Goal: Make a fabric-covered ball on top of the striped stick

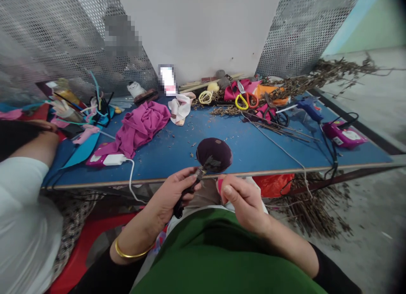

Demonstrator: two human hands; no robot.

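Note:
My left hand (182,186) is wrapped round the black handle of a tool with a dark purple, round padded head (218,152). A grey patch marks the head near the handle, and its lower rim is just above the table's front edge. My right hand (242,196) is closed, close to the round head at its lower right. A small pinkish-red bit (220,185) shows at its fingertips; what it belongs to is hidden.
Crumpled magenta cloth (142,122) lies on the blue table (165,152). Scissors (245,97), dried plant stems (294,84) and a blue glue gun (311,110) lie at the back right. A cable (279,144) trails over the front edge. A person's arm (30,152) is at the left.

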